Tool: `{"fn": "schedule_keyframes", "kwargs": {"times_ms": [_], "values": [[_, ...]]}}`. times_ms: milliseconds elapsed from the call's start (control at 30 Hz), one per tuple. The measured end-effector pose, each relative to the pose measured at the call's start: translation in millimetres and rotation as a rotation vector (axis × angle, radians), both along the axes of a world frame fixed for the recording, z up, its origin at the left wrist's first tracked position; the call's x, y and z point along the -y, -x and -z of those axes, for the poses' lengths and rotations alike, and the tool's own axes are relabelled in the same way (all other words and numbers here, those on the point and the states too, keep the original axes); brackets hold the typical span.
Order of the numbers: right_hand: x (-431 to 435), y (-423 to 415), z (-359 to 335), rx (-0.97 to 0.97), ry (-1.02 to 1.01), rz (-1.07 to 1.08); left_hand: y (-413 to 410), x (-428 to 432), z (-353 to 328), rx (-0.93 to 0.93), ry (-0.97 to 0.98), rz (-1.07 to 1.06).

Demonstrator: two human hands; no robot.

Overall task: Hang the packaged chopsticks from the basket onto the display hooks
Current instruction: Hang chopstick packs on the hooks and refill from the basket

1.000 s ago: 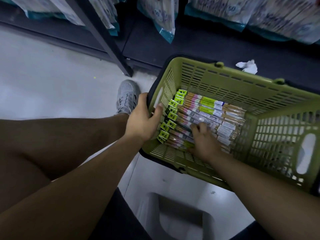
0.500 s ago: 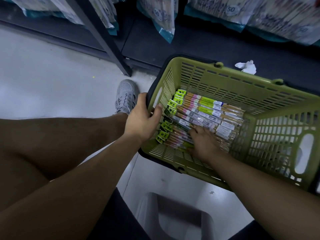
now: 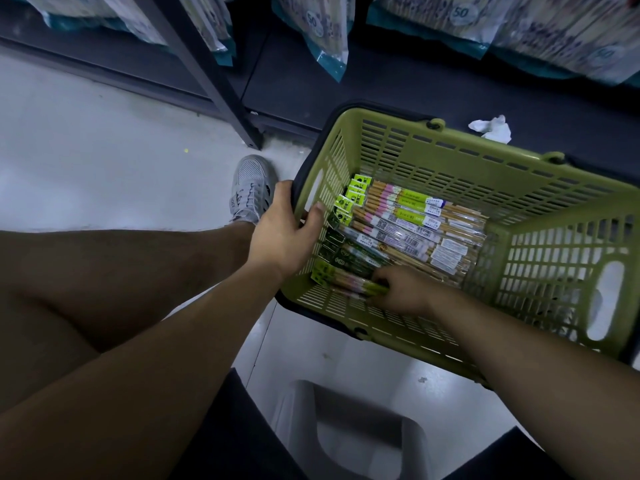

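Down at floor level, a green plastic shopping basket (image 3: 433,157) fills the right half of the frame, tilted toward the camera on a pale, glossy floor (image 3: 86,161). Just beyond its far rim, a crumpled white tissue (image 3: 491,128) lies on the dark bottom shelf (image 3: 398,84) of a black display rack, whose upright post (image 3: 207,74) slants down from the top of the frame to the floor. Bagged goods with teal edges (image 3: 317,32) hang along the top edge, above the shelf. A grey sneaker (image 3: 251,190) sits on the floor just left of the basket, and a grey plastic stool (image 3: 349,431) shows at bottom centre, between the person's legs.

Inside the basket lies a stack of packaged chopsticks (image 3: 408,226), their long axes running from the lime-green header cards at the basket's left wall toward its right, dipping slightly toward lower right. The left hand (image 3: 285,233) is closed over the basket's left rim, thumb inside against the slatted wall. The right hand (image 3: 403,291) reaches into the near side of the basket, fingers curled around one green-topped packet (image 3: 343,280) at the near edge of the stack; how firmly it grips cannot be told.
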State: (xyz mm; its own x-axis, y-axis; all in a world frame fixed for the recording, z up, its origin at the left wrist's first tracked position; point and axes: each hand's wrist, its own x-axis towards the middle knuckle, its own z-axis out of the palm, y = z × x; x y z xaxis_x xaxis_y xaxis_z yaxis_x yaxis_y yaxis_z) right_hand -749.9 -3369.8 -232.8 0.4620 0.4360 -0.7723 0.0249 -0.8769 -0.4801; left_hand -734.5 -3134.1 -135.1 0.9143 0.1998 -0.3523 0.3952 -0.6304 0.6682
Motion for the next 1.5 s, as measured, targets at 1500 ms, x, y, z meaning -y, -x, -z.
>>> {"fn": "schedule_keyframes", "kwargs": {"times_ms": [1500], "values": [[-61, -28, -154, 0.336, -0.504, 0.346, -17, 40, -65, -0.153, 1.11, -0.67]]}}
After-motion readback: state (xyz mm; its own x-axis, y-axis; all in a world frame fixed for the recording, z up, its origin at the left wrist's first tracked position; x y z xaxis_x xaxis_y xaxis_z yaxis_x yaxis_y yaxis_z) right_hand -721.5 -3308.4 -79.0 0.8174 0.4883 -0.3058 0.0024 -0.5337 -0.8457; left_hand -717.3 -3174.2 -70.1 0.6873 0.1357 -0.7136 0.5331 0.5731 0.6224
